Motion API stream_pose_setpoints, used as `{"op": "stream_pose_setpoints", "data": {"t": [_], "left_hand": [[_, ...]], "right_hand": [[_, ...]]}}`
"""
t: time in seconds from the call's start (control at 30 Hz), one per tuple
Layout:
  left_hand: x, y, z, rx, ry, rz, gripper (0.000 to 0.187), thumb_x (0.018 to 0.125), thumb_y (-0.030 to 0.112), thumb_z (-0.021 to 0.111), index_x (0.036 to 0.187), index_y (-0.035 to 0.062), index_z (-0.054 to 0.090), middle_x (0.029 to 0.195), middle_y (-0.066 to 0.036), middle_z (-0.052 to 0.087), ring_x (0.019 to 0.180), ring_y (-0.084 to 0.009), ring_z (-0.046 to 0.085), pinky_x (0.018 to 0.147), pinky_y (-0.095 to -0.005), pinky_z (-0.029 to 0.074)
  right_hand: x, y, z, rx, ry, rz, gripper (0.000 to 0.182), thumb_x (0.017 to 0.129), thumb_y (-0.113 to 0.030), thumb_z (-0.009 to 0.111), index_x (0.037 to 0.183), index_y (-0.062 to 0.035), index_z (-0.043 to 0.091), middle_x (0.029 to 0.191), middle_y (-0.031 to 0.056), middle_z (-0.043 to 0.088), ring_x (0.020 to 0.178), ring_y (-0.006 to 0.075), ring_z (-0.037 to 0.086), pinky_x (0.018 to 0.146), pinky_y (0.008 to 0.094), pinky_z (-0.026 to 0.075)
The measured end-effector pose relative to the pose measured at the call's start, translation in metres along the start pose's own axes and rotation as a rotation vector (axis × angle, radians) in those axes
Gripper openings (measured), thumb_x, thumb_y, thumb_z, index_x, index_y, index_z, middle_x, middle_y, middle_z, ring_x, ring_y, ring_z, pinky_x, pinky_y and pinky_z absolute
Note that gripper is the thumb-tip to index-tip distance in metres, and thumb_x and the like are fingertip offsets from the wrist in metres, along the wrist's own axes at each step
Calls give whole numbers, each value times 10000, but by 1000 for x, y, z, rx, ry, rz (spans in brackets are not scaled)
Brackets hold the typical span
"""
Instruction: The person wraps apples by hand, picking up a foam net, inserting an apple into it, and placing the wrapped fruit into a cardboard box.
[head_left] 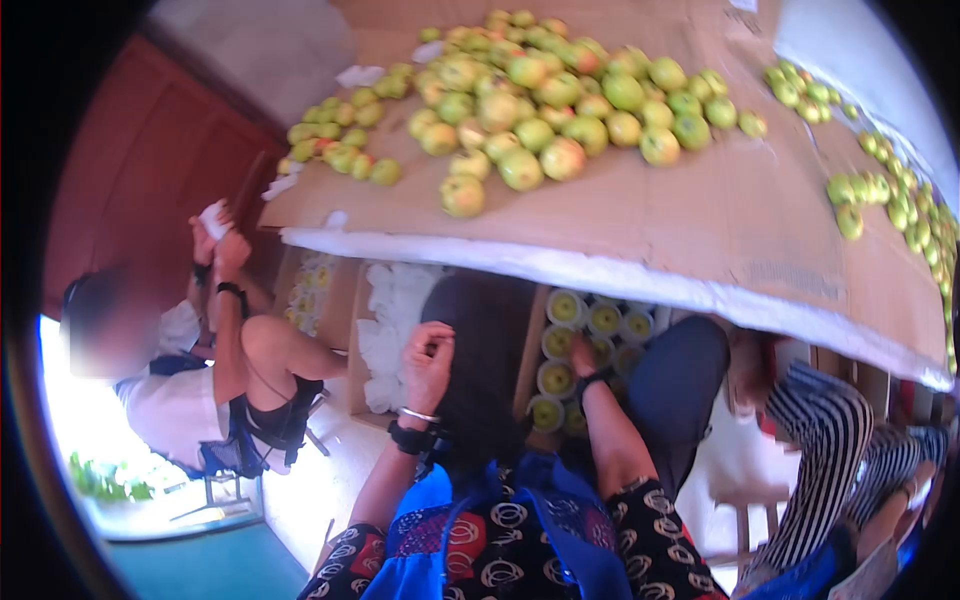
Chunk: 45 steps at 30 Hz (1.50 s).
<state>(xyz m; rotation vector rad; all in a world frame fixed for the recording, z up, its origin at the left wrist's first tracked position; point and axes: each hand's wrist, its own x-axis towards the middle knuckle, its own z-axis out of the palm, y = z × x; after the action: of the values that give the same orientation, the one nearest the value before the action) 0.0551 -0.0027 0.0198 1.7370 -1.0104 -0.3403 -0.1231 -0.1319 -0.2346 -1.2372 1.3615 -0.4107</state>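
My left hand [428,366] is raised above my dark-clothed knee, its fingers curled in, and I see nothing held in them. My right hand [584,358] reaches down into a cardboard box [527,352] between my knees. Its fingers are closed at a yellow-green apple [602,351] there, partly covering it. Around it in the box, apples sit one by one in pale round cups or wraps, such as the apple [566,308] at the top left.
Ahead, a cardboard-covered table [640,210] bears a heap of apples [540,100]. White wrappings [385,340] fill a box at left. Another person [225,330] sits at left with a white item [213,218] in hand. Striped trousers [825,430] show at right.
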Motion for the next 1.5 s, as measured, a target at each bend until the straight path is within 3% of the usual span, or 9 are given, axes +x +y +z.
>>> {"op": "stream_pose_setpoints", "data": {"t": [0.3,0.43,0.5,0.57,0.7,0.83,1.1,1.23,1.5], "left_hand": [[4,4,18,-101,-77,-29,106,772,-17,592,863,32,615,838,-10,601,682,-67,545,595,-199,432],[16,-60,-5,-453,38,-349,252,791,92,632,1039,90,594,885,-27,615,747,-90,567,686,-197,434],[12,-126,-27,-10,-33,-544,406,768,184,668,1125,21,560,919,-88,641,810,-211,609,768,-305,479],[-9,-193,-47,565,-394,-394,572,761,320,679,1217,25,499,1019,-132,622,957,-255,584,843,-351,461],[-62,-204,-52,206,-784,-940,495,830,350,585,1238,116,431,1151,-125,535,967,-248,553,753,-433,488],[-103,-264,-38,205,-252,-488,495,818,283,577,1245,93,411,1077,-212,569,962,-365,563,795,-414,479],[-93,-196,-53,646,79,-541,640,694,173,686,1261,135,392,1100,-235,448,903,-394,553,805,-445,466],[-87,-229,-52,780,-193,-246,600,666,67,698,1212,144,460,803,-109,571,816,-280,570,734,-393,467],[-68,-201,-34,694,-311,-173,507,707,77,648,1186,171,508,1071,-167,498,882,-333,576,751,-424,486]], "right_hand": [[-21,-21,-20,141,242,-105,384,877,-258,461,1087,51,549,1083,210,583,995,314,549,851,377,401],[-33,-30,-30,201,231,-66,367,868,-238,487,1087,49,553,1081,189,593,993,284,553,838,372,406],[-28,-21,-30,274,134,-61,371,870,-250,499,1095,39,556,1072,169,599,973,244,554,820,357,414],[-6,10,-21,224,178,-110,371,874,-259,501,1094,34,560,1054,154,601,955,228,551,806,352,420],[-14,-2,-29,326,99,44,385,884,-285,503,1119,16,555,1009,114,593,893,194,534,760,341,432],[-14,9,-29,312,134,-9,399,884,-295,506,1155,-3,535,1013,91,579,880,187,525,723,339,438],[-24,11,-27,315,133,97,343,883,-248,510,1036,50,585,1009,151,616,920,211,555,790,349,428],[-15,37,-31,276,-68,147,321,877,-299,503,1111,-86,555,1027,59,568,903,182,533,755,349,448],[-67,-44,-23,448,-101,241,271,882,-283,508,1057,-84,561,994,34,575,867,178,540,735,345,452]]}}
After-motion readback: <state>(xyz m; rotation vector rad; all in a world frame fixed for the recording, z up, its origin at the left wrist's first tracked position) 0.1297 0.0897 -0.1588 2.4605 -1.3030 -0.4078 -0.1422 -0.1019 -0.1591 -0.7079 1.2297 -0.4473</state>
